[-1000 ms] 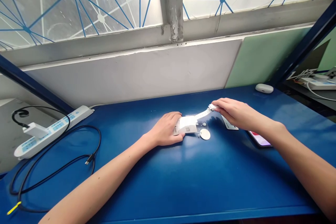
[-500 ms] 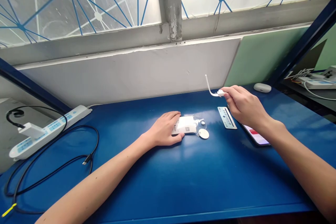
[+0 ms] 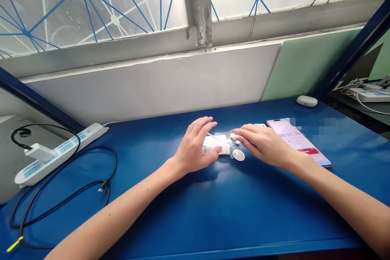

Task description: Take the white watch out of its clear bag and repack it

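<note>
My right hand pinches a short white cable by its plug-like end, over the right side of a small clear bag. The cable's thin free end points left toward my left hand. That hand is open, thumb and fingers apart, at the left edge of the bag; whether it touches the bag I cannot tell. A white printed card shows inside the clear bag. Beside the bag's right end lies a round white tag.
Beyond my right hand lies a phone with a lit timer, and a mostly hidden card. A white earbud case sits farther back. At left are a power strip, a plugged-in charger and a looped black cable.
My right hand has moved left and nearer with the white cable, from above the card to the bag, uncovering the phone. My left hand has lifted off the bag and opened.
</note>
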The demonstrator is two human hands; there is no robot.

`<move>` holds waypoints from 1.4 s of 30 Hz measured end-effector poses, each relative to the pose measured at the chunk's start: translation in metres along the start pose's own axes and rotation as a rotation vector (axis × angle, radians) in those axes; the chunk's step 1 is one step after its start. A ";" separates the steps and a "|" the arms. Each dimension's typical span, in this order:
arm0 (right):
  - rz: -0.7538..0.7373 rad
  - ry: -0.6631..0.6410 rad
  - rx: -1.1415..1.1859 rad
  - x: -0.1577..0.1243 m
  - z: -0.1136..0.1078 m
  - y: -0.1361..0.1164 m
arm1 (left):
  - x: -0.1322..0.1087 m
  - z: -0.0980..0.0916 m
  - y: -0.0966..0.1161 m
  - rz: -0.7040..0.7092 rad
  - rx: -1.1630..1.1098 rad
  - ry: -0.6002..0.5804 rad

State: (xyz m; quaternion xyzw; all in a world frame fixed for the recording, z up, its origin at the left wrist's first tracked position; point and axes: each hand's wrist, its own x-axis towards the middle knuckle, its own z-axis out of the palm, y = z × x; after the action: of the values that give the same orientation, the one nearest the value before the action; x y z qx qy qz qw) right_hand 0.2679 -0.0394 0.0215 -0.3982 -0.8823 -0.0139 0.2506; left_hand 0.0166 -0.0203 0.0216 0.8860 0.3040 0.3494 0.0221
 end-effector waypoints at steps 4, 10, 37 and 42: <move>-0.046 0.046 0.105 -0.001 0.003 -0.014 | -0.001 0.007 0.018 0.048 0.127 -0.008; 0.013 0.246 0.327 0.001 0.002 -0.028 | -0.001 0.006 0.017 0.052 0.099 -0.045; 0.692 -0.083 1.950 0.082 0.014 -0.034 | 0.012 0.013 0.045 -0.855 -1.670 -0.108; 0.657 -0.094 1.963 0.080 0.018 -0.034 | 0.009 0.012 0.044 -0.887 -1.732 -0.184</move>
State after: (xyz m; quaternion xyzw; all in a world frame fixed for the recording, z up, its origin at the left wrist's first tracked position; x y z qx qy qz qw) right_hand 0.1917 -0.0025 0.0478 -0.2400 -0.3621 0.7959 0.4216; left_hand 0.0525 -0.0493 0.0286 0.3922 0.2451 0.3412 0.8184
